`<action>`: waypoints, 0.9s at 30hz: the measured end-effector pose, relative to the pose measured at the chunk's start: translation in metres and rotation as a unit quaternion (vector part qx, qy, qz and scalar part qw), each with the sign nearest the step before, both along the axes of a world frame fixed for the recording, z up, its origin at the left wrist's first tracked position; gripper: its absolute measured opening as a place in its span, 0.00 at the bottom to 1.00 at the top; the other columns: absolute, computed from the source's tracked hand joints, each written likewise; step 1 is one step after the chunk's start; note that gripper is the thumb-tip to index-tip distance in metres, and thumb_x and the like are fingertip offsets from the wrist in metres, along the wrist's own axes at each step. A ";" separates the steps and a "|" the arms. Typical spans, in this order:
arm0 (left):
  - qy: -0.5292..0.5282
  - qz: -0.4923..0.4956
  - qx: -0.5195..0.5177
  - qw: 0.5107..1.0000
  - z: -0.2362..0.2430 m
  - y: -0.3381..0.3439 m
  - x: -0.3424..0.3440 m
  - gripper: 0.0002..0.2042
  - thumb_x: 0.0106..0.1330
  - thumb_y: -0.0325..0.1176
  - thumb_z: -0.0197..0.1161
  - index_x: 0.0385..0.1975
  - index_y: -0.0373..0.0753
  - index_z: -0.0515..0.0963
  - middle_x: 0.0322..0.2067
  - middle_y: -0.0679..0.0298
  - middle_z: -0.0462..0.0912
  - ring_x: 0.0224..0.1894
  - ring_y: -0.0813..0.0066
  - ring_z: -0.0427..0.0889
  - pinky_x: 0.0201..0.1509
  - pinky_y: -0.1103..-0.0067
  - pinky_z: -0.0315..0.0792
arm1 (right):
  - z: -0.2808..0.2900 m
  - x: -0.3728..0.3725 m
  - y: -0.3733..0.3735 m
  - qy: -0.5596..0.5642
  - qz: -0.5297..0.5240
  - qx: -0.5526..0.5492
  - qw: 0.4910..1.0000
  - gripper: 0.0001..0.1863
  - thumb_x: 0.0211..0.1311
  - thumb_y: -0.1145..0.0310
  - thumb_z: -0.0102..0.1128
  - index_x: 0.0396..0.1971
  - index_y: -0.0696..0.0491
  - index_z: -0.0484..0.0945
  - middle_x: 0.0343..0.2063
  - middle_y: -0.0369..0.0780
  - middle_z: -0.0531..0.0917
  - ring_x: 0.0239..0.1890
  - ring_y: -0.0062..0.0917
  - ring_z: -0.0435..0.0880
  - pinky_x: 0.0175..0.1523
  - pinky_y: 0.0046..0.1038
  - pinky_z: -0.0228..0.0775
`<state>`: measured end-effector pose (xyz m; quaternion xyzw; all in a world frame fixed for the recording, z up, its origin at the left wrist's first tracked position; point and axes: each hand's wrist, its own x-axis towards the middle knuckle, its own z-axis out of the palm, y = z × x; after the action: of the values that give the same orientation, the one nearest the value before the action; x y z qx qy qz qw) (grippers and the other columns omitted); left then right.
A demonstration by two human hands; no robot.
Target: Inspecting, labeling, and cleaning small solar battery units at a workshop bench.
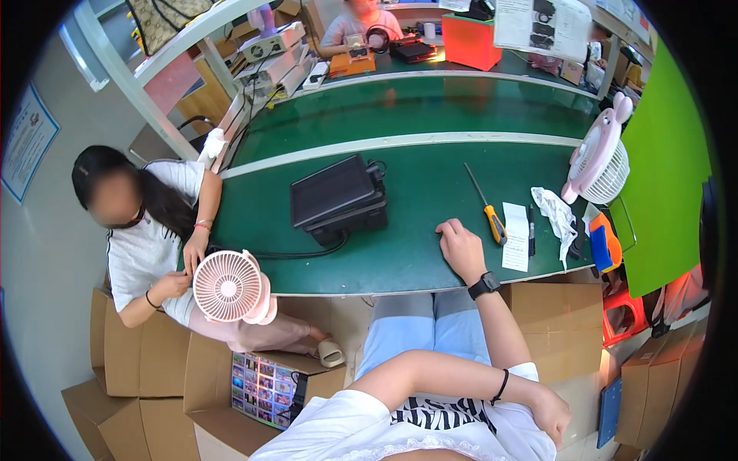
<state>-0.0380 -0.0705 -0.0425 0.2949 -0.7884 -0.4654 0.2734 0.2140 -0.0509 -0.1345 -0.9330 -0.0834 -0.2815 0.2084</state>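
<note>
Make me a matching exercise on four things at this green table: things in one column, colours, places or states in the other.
1. screwdriver
2. right hand
3. paper slip
4. screen device

A. white, just left of the dark pen
B. black, a cable beside it
C. orange-and-black handle
D. resting on the tabletop, holding nothing

Pairs: 1-C, 2-D, 3-A, 4-B

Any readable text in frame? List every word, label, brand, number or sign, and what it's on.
White shirt: large dark lettering, partly creased; wording withheld.
Paper slip: lines of writing, too small to read.
Hanging sheet: print beside pictures, too small to read.
Wall poster: blurred, unreadable.
Nothing quoted; I don't copy printed wording.
</note>
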 end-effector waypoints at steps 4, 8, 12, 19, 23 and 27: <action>-0.043 -0.049 -0.032 0.997 -0.011 -0.016 -0.010 0.23 0.69 0.52 0.59 0.32 0.33 0.85 0.33 0.52 0.87 0.35 0.57 0.83 0.40 0.65 0.74 | 0.004 0.001 0.000 -0.007 0.001 -0.002 1.000 0.05 0.58 0.75 0.58 0.35 0.51 0.77 0.34 0.39 0.79 0.33 0.34 0.84 0.36 0.35 0.77; 0.046 -0.077 0.000 0.996 -0.020 -0.014 -0.007 0.15 0.67 0.43 0.62 0.33 0.37 0.86 0.33 0.57 0.88 0.36 0.59 0.83 0.41 0.67 0.74 | 0.005 0.001 0.002 -0.026 0.006 0.001 1.000 0.04 0.60 0.75 0.58 0.35 0.51 0.77 0.34 0.39 0.79 0.31 0.35 0.83 0.35 0.35 0.77; 0.138 -0.073 -0.040 0.987 -0.018 -0.011 0.009 0.17 0.70 0.41 0.64 0.48 0.34 0.83 0.43 0.49 0.86 0.43 0.66 0.85 0.49 0.72 0.75 | 0.003 0.001 0.001 -0.015 0.005 -0.002 1.000 0.04 0.61 0.75 0.58 0.36 0.52 0.77 0.36 0.39 0.80 0.32 0.37 0.84 0.35 0.36 0.77; 0.211 -0.135 -0.016 0.968 -0.028 -0.016 0.010 0.17 0.71 0.40 0.63 0.44 0.29 0.83 0.39 0.49 0.87 0.41 0.67 0.84 0.45 0.72 0.75 | 0.003 0.001 0.000 -0.012 0.008 -0.013 1.000 0.05 0.62 0.75 0.57 0.37 0.52 0.77 0.38 0.40 0.80 0.32 0.37 0.84 0.35 0.36 0.78; 0.227 -0.172 -0.002 0.959 -0.030 -0.018 0.012 0.16 0.71 0.39 0.62 0.44 0.30 0.83 0.37 0.48 0.87 0.40 0.63 0.85 0.46 0.69 0.76 | 0.003 0.002 0.002 -0.004 0.012 -0.010 1.000 0.05 0.62 0.75 0.57 0.36 0.53 0.77 0.38 0.40 0.80 0.31 0.37 0.84 0.35 0.36 0.78; 0.197 -0.134 -0.026 0.971 -0.031 -0.018 0.008 0.16 0.71 0.39 0.62 0.44 0.30 0.83 0.37 0.47 0.87 0.40 0.62 0.85 0.46 0.69 0.76 | 0.005 0.002 0.002 -0.011 0.007 -0.007 1.000 0.05 0.61 0.76 0.57 0.36 0.53 0.77 0.38 0.40 0.80 0.32 0.37 0.84 0.34 0.36 0.77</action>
<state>-0.0296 -0.0887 -0.0735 0.0822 -0.7631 -0.5263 0.3659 0.2160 -0.0490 -0.1293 -0.9307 -0.0944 -0.2896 0.2024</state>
